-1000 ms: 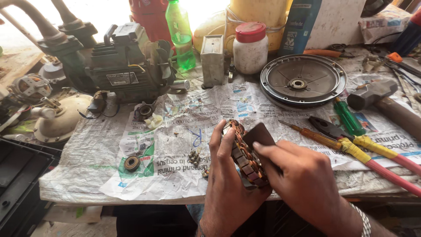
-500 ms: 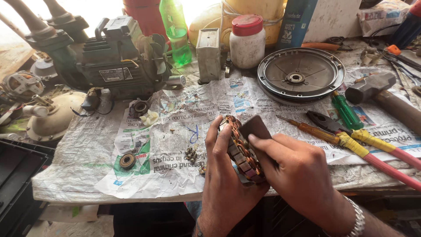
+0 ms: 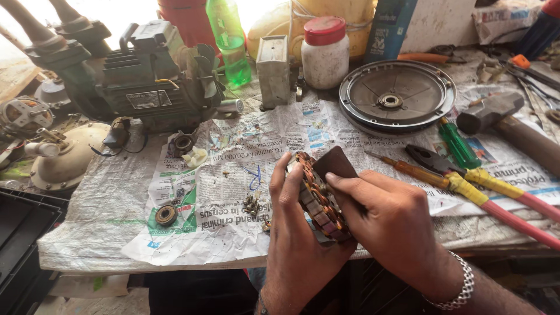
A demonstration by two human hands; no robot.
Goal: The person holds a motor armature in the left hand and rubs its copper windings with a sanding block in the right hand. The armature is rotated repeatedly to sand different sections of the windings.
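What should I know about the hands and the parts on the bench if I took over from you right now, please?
Left hand: wrapped around the copper-wound stator, held on edge above the bench's front edge.
Right hand: presses a dark brown card against the stator's windings.
On the newspaper: small bearing to the left, round metal cover behind, screwdrivers and pliers to the right, hammer beyond. Green pump at rear left.
Done: stator is out and in hand. Left: stator is still loose, not fitted to anything.
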